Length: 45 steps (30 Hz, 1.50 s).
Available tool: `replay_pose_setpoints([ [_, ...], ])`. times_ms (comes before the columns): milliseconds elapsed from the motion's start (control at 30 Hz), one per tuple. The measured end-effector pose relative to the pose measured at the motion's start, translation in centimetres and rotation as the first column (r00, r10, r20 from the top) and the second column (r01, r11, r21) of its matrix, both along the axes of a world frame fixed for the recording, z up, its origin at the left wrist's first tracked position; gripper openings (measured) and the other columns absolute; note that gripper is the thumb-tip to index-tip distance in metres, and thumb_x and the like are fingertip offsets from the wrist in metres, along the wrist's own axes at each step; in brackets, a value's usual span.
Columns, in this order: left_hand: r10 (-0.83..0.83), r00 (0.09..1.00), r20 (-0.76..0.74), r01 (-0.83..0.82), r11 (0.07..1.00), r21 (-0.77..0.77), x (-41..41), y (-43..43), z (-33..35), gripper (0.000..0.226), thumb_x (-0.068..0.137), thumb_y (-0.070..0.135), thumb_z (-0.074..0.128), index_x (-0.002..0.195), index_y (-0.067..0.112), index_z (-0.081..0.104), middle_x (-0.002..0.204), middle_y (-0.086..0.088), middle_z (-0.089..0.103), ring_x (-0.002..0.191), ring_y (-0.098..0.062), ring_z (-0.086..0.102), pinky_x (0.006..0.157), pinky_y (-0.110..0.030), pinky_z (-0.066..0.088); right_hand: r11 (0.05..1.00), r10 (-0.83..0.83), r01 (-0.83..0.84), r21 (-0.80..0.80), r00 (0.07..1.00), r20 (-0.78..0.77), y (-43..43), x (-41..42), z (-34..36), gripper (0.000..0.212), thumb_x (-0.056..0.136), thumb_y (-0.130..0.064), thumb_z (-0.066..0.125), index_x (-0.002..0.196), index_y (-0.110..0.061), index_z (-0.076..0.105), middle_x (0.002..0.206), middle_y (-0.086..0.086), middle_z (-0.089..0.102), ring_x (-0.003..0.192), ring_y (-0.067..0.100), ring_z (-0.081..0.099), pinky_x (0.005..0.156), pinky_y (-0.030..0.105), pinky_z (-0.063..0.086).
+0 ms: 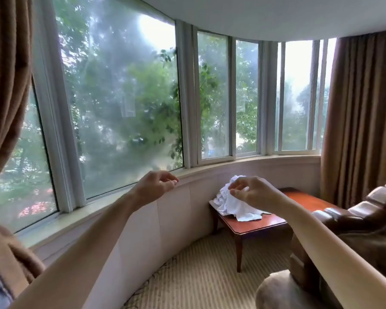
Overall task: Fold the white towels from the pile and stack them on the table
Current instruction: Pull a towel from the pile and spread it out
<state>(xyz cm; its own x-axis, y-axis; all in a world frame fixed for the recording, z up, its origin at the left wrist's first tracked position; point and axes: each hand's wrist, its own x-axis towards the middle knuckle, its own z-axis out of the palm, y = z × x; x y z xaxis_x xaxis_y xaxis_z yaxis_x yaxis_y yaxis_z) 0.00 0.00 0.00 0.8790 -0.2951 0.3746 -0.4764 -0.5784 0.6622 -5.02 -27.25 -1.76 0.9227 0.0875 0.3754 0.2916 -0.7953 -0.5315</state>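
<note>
Both bare arms reach forward into the view from 6 o'clock. The left hand [155, 186] hangs in the air in front of the pale window sill [210, 169]; its fingers are loosely bent, the thumb is near the fingertips, and it holds nothing. The right hand [256, 194] is at 3 o'clock from the left one, well apart from it; its fingers are also loosely bent with a narrow gap to the thumb, and no cloth shows between them.

The crumpled pile of white towels [227, 204] lies on the low reddish-brown wooden table [261, 221], at about 4 o'clock from the middle of the view; the pile sits on the end of the table top that is nearer to the window, and one flat corner of cloth spreads toward 5 o'clock. The right hand covers the upper right part of the pile in the view, but it is nearer to the camera than the table.

The wide curved window with grey frames [125, 97] fills the view from 9 to 2 o'clock, with green trees behind the misty glass; brown curtains hang at 9 o'clock [7, 74] and at 3 o'clock [361, 119]. A dark brown leather armchair [366, 210] stands just beside the table at its 3 o'clock; the beige striped carpet [198, 275] lies below at 6 o'clock.
</note>
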Motion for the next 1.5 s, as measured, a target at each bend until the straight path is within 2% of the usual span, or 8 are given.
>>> replay_pose_setpoints([
  [133,0.02,0.999,0.037,-0.019,1.0,-0.022,4.2,0.3,-0.1,0.012,0.093,0.018,0.06,0.098,0.018,0.07,0.081,0.002,0.064,0.074,-0.007,0.056,0.064,-0.013,0.042,0.997,-0.055,0.051,0.061,0.996,0.071,0.4,3.6,0.3,0.02,0.093,-0.03,0.059,0.105,-0.019,0.07,0.099,-0.005,0.069,0.093,0.013,0.062,0.087,0.029,0.047],
  [400,-0.008,1.0,0.013,0.008,1.0,-0.003,12.4,-2.5,-2.0,0.015,0.093,0.014,0.059,0.104,0.013,0.068,0.08,0.006,0.061,0.072,0.0,0.056,0.055,0.0,0.037,0.988,-0.124,0.111,0.104,0.983,0.132,-1.0,11.3,-0.5,0.021,0.095,-0.03,0.056,0.105,-0.018,0.07,0.095,-0.006,0.067,0.09,0.011,0.059,0.078,0.024,0.041],
  [600,0.044,0.999,0.007,-0.044,0.999,0.011,20.0,-4.9,-1.4,0.015,0.092,0.015,0.061,0.104,0.012,0.068,0.095,-0.001,0.064,0.089,-0.013,0.059,0.069,-0.013,0.042,0.993,-0.082,0.069,0.097,0.989,0.127,-4.4,18.8,0.3,0.022,0.096,-0.026,0.055,0.103,-0.012,0.069,0.096,-0.001,0.069,0.092,0.016,0.061,0.076,0.025,0.043],
  [833,0.091,0.996,-0.009,-0.091,0.994,-0.06,28.9,-7.9,0.7,0.009,0.092,0.019,0.061,0.1,0.02,0.065,0.09,0.006,0.062,0.079,-0.004,0.055,0.062,-0.018,0.04,0.996,-0.002,-0.01,0.089,0.991,0.132,-7.9,27.9,2.5,0.02,0.097,-0.029,0.053,0.098,-0.013,0.065,0.09,0.004,0.066,0.084,0.018,0.06,0.069,0.021,0.044],
  [1000,0.101,0.995,0.018,-0.1,0.993,-0.061,33.8,-9.3,0.0,0.007,0.091,0.022,0.062,0.091,0.029,0.063,0.089,0.009,0.062,0.078,-0.002,0.056,0.062,-0.015,0.039,0.99,0.059,-0.075,0.122,0.99,0.126,-9.0,34.1,2.0,0.018,0.096,-0.029,0.054,0.101,-0.017,0.065,0.099,0.004,0.068,0.093,0.021,0.063,0.08,0.031,0.049],
  [1100,0.113,0.994,0.007,-0.113,0.993,-0.02,36.8,-9.8,-1.4,0.007,0.091,0.02,0.062,0.096,0.024,0.063,0.086,0.009,0.061,0.082,-0.008,0.057,0.068,-0.017,0.041,0.989,0.071,-0.084,0.119,0.992,0.106,-9.4,37.7,0.4,0.012,0.096,-0.03,0.054,0.097,-0.022,0.063,0.098,-0.001,0.066,0.093,0.017,0.062,0.075,0.022,0.046],
  [1300,0.148,0.989,-0.011,-0.148,0.989,0.018,44.2,-9.6,-3.0,0.012,0.091,0.021,0.062,0.103,0.02,0.062,0.087,0.011,0.06,0.079,-0.001,0.055,0.067,-0.011,0.04,0.994,0.042,-0.046,0.103,0.998,0.042,-9.6,45.4,-1.6,0.021,0.095,-0.03,0.056,0.106,-0.016,0.065,0.1,-0.001,0.066,0.094,0.017,0.061,0.079,0.025,0.045],
  [1500,0.123,0.992,-0.018,-0.122,0.991,0.045,54.0,-9.2,-2.8,0.013,0.091,0.023,0.063,0.103,0.024,0.06,0.091,0.01,0.057,0.078,-0.003,0.055,0.067,-0.016,0.041,0.994,0.026,-0.031,0.105,0.998,0.049,-8.8,54.7,-1.4,0.009,0.093,-0.028,0.057,0.095,-0.022,0.063,0.088,-0.005,0.064,0.087,0.016,0.062,0.075,0.024,0.048],
])
